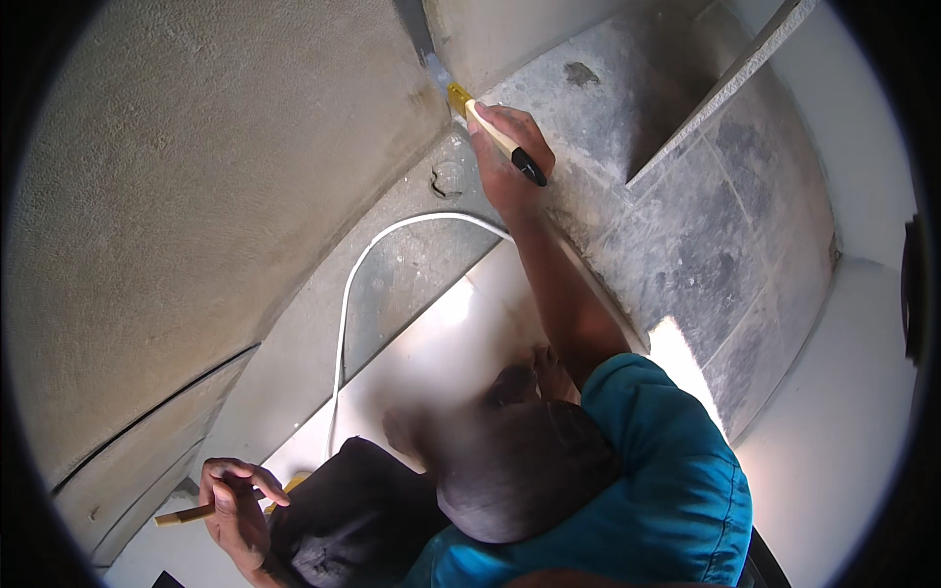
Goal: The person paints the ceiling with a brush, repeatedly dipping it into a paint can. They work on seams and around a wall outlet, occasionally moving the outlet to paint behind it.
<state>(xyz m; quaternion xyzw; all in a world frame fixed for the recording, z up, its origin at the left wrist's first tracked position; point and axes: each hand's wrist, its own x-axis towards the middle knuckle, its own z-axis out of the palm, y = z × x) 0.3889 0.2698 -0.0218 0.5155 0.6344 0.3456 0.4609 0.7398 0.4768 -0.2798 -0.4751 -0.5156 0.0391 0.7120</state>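
Observation:
My right hand is closed round the pale handle of a paintbrush with a black end and a yellow band. The brush's tip rests in the wall corner, at the foot of a dark grey vertical strip. Low on the left, my left hand has its fingers curled on a thin wooden stick beside my knee. Something yellow shows past those fingers; whether it belongs to the stick I cannot tell.
A rough beige wall fills the left side. A white cable loops across the floor and a pale shiny panel. Grey stained tiles lie right, where a thin upright slab edge juts out. A black cable runs along the wall.

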